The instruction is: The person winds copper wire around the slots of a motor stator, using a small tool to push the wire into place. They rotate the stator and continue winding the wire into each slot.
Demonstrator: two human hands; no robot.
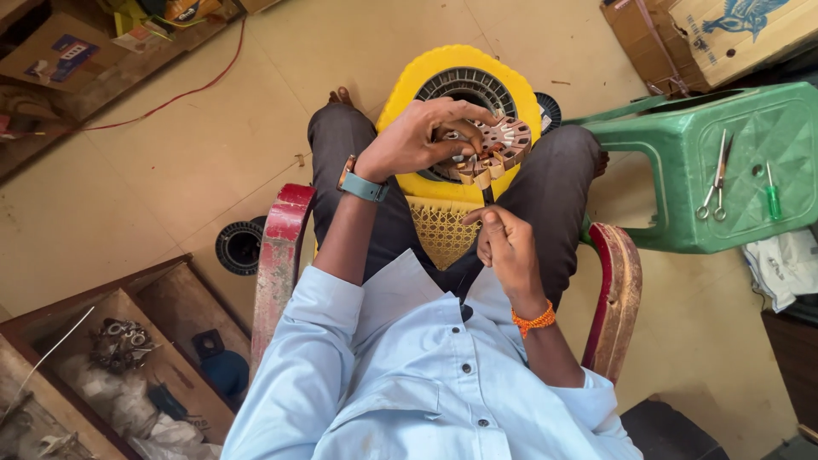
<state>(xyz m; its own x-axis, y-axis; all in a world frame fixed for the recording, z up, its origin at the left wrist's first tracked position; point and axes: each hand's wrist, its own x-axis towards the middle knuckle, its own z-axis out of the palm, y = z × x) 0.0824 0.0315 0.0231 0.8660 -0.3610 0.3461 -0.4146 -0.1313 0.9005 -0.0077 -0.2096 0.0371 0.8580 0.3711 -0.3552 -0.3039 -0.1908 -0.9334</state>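
I sit in a chair with a yellow stool (426, 81) between my knees. My left hand (422, 136) grips a round motor stator (494, 149) with copper-wound teeth, held tilted over a black laminated ring (467, 85) that rests on the stool. My right hand (504, 243) is lower, near my lap, with its fingers pinched on a thin dark strip (487, 198) that runs up to the stator's lower edge. A teal watch sits on my left wrist and an orange bead band on my right.
A green plastic stool (682, 145) at my right carries scissors (714, 183) and a green-handled screwdriver (772, 194). Red chair arms (279, 247) flank me. A wooden box of parts (119, 349) lies lower left, a black ring (239, 245) on the floor, cardboard boxes (733, 30) at top right.
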